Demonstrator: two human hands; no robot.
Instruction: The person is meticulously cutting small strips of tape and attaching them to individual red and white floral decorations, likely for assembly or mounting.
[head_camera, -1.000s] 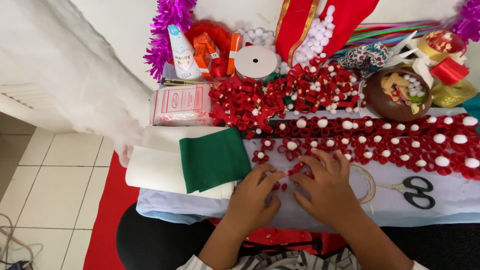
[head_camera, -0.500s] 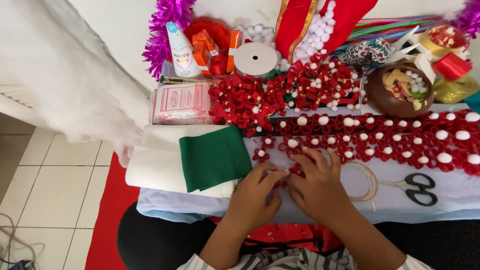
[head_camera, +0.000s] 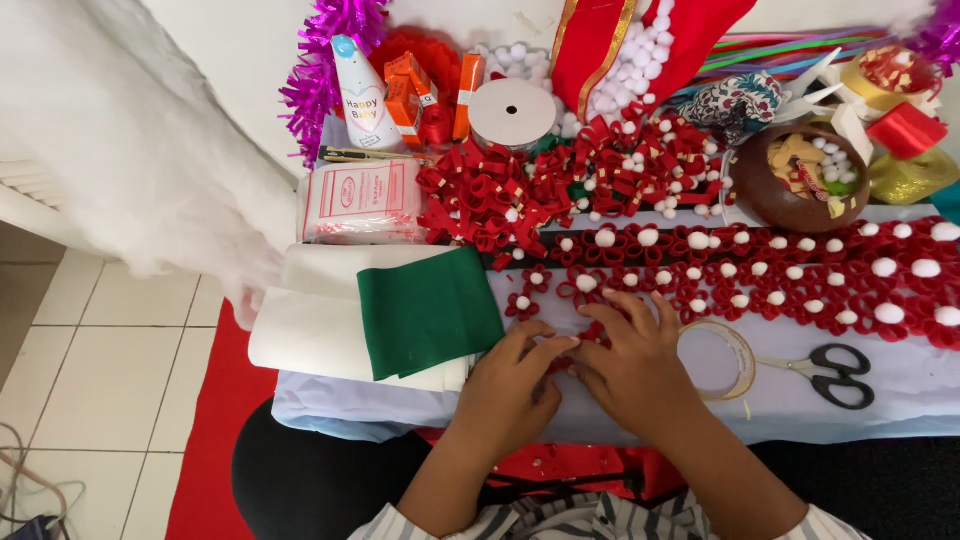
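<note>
Both hands are working at lower centre of the frame. Left hand (head_camera: 510, 385) and right hand (head_camera: 630, 365) are meeting fingertip to fingertip, pinching a small red flower piece (head_camera: 590, 332) between them; fingers are curled in tight around it, so most of it is hidden. Probably pressing the loops together, hence the 2-handed pinch right at the near edge.

Supplies are sitting within reach: folded green felt (head_camera: 430, 310) on white felt (head_camera: 300, 320) just left of the hands, tape roll (head_camera: 720, 360) touching the right hand's side, black scissors (head_camera: 835, 372) further right. Rows of finished red flowers with white pompoms (head_camera: 760, 275) are running across the middle right, a loose pile of red loops (head_camera: 500, 195) above centre, brown bowl (head_camera: 800, 185) upper right.

Surface is a table with a pale cloth (head_camera: 900, 400). Tiled floor (head_camera: 90, 380) and a red mat (head_camera: 215, 430) are showing at lower left, white wall at the top.
</note>
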